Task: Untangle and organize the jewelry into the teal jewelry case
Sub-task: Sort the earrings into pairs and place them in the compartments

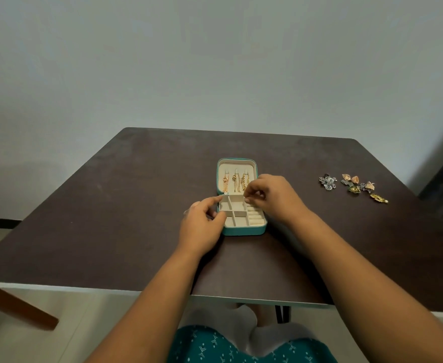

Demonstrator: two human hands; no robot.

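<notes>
I am sitting at the near edge of a dark brown table, and the teal jewelry case is lying open near the middle of the surface, its lid laid back flat toward the far edge. Inside the lid, three gold chains are hanging side by side from small hooks against the cream lining. The tray half nearer me is showing cream compartments split by dividers, with ring rolls running along its right side. My left hand is resting against the left wall of the tray, fingers curled, the forefinger and thumb bending in over the rim; I cannot tell whether they are pinching anything or only steadying the case. My right hand is hovering over the far right corner of the tray, where tray and lid are meeting, with the thumb and forefinger drawn together in a pinch and the other fingers loosely curled; whatever may be between the fingertips is too small for me to make out. A cluster of loose jewelry pieces, silver, copper-toned and gold, is lying well apart from the case, close to the right edge of the table. Both my forearms are reaching in across the near edge, and my teal patterned clothing is showing below it.
</notes>
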